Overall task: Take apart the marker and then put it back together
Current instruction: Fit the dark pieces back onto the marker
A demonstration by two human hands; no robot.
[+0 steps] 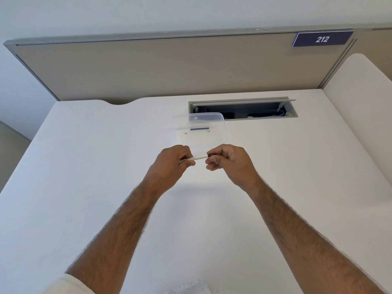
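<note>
Head view, marker: held level above the desk, spanning both hands.
Left hand: curled round the marker's white body.
Right hand: the dark cap is pinched by thumb and fingertips.
Handling: judged light, stiff and smooth; best gripped at body and cap.

Above mid-surface: marker, crosswise, left end gripped in left hand, right end pinched by fingers of right hand. Just behind the hands, on the surface: plastic container. Behind it and to the right, sunk into the surface: cable recess. Along the far edge: partition panel, number plate at upper right.
</note>
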